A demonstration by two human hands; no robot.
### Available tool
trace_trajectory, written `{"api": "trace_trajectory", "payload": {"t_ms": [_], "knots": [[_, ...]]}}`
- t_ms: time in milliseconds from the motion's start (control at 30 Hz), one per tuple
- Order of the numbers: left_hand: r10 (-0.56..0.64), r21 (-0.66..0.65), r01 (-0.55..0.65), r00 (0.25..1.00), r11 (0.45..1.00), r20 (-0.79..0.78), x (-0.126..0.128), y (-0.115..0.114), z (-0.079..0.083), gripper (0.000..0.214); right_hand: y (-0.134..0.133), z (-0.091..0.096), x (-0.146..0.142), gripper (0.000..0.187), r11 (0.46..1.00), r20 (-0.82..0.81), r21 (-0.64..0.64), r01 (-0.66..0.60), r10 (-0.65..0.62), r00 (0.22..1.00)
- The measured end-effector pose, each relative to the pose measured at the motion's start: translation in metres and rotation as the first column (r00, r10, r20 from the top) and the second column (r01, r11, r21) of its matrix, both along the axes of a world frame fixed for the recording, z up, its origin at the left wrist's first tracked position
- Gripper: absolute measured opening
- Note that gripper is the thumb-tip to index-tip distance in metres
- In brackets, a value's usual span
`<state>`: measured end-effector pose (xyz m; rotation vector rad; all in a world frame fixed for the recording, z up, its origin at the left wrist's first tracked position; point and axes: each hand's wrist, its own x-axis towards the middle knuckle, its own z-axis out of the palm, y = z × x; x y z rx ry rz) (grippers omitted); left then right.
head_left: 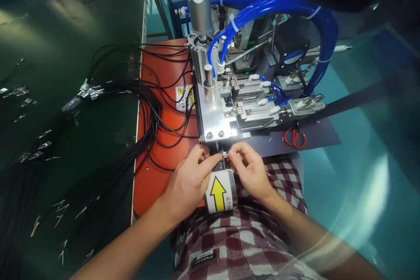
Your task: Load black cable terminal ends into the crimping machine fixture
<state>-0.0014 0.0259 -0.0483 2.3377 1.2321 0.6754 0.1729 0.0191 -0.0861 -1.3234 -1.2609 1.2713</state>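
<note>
Several fine wires [225,154]: right fingers [238,148] pinched together on them, likely for alignment.
Left hand [190,177]: thumb against them, grip unclear.

Left of the metal plate [215,124], black cables [147,96] are looping low, blocking passage. Its front-left side is offering bare orange counter [152,190]. Above its right side, blue hoses [275,3] are arching, obstructing overhead reach. Rightward, scissors [295,136] are lying in the way. Directly before it, the left hand [190,177] and right hand [251,170] are crowding the space.
</note>
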Motion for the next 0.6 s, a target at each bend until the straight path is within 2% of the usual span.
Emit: {"api": "trace_trajectory", "payload": {"t_ms": [233, 433, 600], "knots": [[-0.015, 0.020, 0.015, 0.999, 1.000, -0.045, 0.002, -0.001, 0.003, 0.029, 0.002, 0.010, 0.001, 0.020, 0.987, -0.067, -0.159, -0.031, 0.021, 0.998], [-0.010, 0.048, 0.019, 0.985, 0.999, -0.171, 0.003, -0.001, 0.007, 0.030, 0.004, 0.016, 0.002, 0.020, 0.969, -0.037, -0.246, -0.032, 0.023, 0.999], [-0.009, 0.050, 0.019, 0.981, 0.999, -0.193, 0.005, -0.001, 0.008, 0.029, 0.005, 0.016, 0.001, 0.021, 0.962, 0.009, -0.273, -0.022, 0.026, 1.000]]}}
